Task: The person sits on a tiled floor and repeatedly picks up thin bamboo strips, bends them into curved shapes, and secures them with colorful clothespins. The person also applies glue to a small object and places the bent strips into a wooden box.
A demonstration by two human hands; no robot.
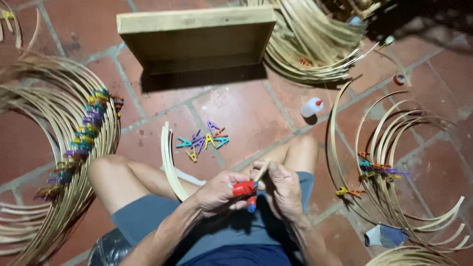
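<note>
Fingers of left hand (217,193) gripping red clip (245,188), right hand (285,189) holding bamboo strip (261,172)

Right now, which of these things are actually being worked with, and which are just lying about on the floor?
In hand:
- left hand holding a red clip
- right hand holding a thin bamboo strip
- curved bamboo strips against the knee

Lying about:
- loose coloured clips
- white glue bottle
- wooden box
- clipped bamboo hoops

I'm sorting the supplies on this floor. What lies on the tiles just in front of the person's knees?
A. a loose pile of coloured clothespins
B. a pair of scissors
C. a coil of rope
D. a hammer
A: a small heap of coloured clothespins lies on the red tiled floor ahead of the knees.
</note>
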